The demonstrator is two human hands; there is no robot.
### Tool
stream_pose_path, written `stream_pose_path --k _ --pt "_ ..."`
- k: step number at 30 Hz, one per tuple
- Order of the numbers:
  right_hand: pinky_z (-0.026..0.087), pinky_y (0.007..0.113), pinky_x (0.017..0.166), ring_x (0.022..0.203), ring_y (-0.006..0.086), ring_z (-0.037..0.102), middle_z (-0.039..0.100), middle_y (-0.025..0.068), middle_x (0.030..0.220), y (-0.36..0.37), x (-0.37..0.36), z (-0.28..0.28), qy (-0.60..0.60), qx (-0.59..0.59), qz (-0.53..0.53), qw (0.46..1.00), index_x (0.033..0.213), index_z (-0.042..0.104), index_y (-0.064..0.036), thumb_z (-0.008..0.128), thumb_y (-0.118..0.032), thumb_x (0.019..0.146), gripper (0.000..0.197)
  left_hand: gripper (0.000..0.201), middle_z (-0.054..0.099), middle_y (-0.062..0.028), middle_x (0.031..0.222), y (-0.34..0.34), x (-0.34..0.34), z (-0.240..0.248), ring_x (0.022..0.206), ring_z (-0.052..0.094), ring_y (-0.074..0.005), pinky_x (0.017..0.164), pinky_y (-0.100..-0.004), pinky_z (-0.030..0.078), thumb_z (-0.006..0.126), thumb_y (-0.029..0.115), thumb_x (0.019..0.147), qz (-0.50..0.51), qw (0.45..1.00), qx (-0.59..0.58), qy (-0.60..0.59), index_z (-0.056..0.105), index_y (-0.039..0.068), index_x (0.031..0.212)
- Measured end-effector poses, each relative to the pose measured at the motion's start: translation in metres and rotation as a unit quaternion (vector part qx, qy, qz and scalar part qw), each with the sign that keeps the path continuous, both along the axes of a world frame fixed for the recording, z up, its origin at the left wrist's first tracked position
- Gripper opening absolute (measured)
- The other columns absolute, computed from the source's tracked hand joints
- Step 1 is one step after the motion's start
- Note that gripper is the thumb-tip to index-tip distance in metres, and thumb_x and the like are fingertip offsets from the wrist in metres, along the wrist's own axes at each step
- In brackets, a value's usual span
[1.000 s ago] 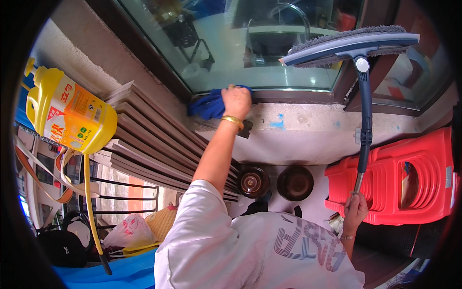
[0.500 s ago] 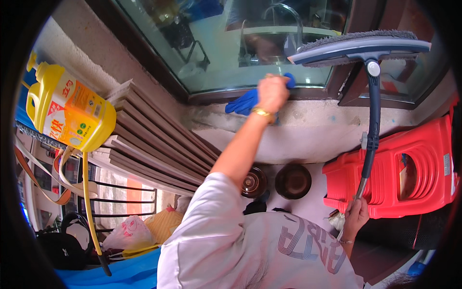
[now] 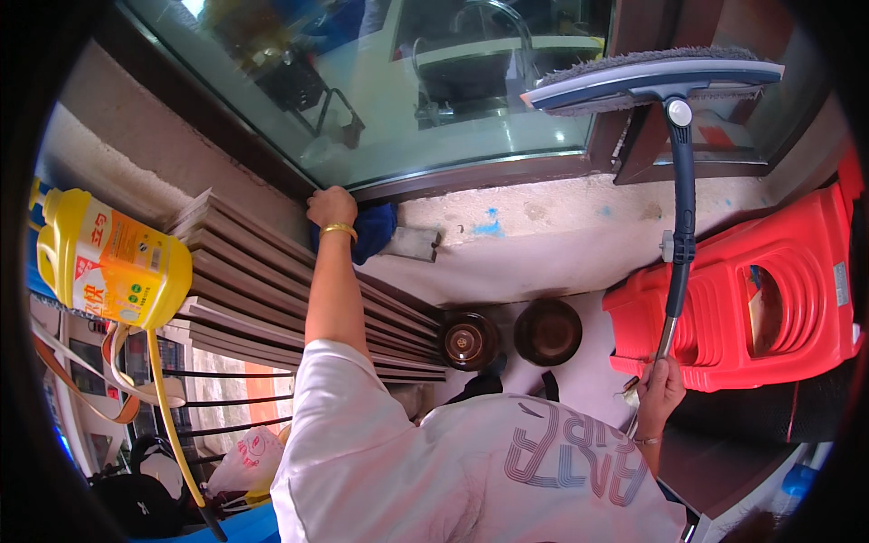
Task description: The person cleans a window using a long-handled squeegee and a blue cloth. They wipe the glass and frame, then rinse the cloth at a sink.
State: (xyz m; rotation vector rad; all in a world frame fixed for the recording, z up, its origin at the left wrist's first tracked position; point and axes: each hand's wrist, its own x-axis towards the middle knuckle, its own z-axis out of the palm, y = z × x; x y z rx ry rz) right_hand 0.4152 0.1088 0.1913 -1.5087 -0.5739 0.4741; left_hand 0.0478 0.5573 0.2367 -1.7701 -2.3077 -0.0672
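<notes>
My left hand point(image 3: 332, 207) reaches forward to the left corner of the window sill, its fingers closed on a blue cloth point(image 3: 375, 232). That cloth is bunched against the foot of the window frame point(image 3: 480, 181), and part of it is hidden behind the hand and wrist. At the right, my right hand point(image 3: 662, 387) grips the metal pole of a window squeegee point(image 3: 681, 172). Its wide head, with grey fluffy pile, stands up in front of the frame beside the glass point(image 3: 453, 149).
Stacked brown boards point(image 3: 299, 290) lean at the left, near a yellow pump bottle point(image 3: 122, 258). Red plastic stools point(image 3: 715, 317) are stacked at the right. Two brown round pots point(image 3: 549, 331) stand on the floor below the sill. A grey block point(image 3: 415, 243) lies on the sill beside the cloth.
My left hand has slid left along the sill to the corner, taking the blue cloth with it. The grey block now shows. My right hand keeps its grip on the squeegee pole.
</notes>
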Motion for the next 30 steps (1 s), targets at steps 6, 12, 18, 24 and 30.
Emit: stream_pose_path --k 6,12,18,24,30 --pt "0.037 0.019 0.045 0.044 0.0025 0.037 0.045 -0.0024 0.056 -0.012 0.007 -0.011 -0.053 -0.007 0.029 0.998 0.097 0.059 0.0039 0.047 -0.016 0.099 0.023 0.026 0.067 -0.0186 0.103 0.0 0.014 0.013 0.099 0.064 -0.0362 0.083 -0.0423 0.052 0.05 0.017 0.083 -0.06 0.997 -0.032 -0.024 0.071 0.005 0.094" --pt "0.036 0.019 0.045 0.046 0.002 0.037 0.044 -0.0027 0.056 -0.011 0.01 -0.004 -0.074 -0.017 0.009 0.997 0.098 0.059 0.0053 0.047 -0.012 0.098 0.022 0.02 0.068 -0.0191 0.088 -0.022 0.096 0.004 0.083 0.066 -0.0355 0.076 -0.0425 0.053 0.053 0.013 0.075 -0.268 0.962 0.028 0.039 0.07 0.003 0.079" --pt "0.032 0.019 0.045 0.051 0.0019 0.039 0.045 -0.0037 0.059 -0.025 0.004 0.004 -0.091 -0.026 -0.014 0.995 0.1 0.06 0.0048 0.051 -0.01 0.095 0.019 0.021 0.064 -0.0144 0.104 -0.055 0.231 -0.004 0.1 0.061 -0.0292 0.075 -0.0407 0.051 0.053 0.017 0.082 -0.394 0.917 -0.008 0.064 0.072 0.007 0.086" --pt "0.038 0.022 0.05 0.056 0.005 0.047 0.048 -0.0016 0.06 -0.063 -0.005 0.008 -0.095 -0.065 -0.078 0.99 0.097 0.063 0.0039 0.058 -0.008 0.089 0.016 0.019 0.061 -0.0176 0.102 -0.072 0.328 -0.023 0.1 0.058 -0.0324 0.082 -0.0426 0.049 0.055 0.014 0.08 -0.495 0.864 0.085 -0.003 0.071 0.003 0.084" --pt "0.043 0.025 0.054 0.056 0.0091 0.052 0.056 0.0051 0.064 -0.092 -0.016 0.012 -0.13 -0.117 -0.123 0.977 0.095 0.065 0.001 0.064 -0.009 0.085 0.014 0.016 0.065 -0.0129 0.089 -0.089 0.359 -0.018 0.091 0.063 -0.0295 0.08 -0.0394 0.05 0.058 0.017 0.078 -0.507 0.858 0.077 0.024 0.071 0.008 0.078"
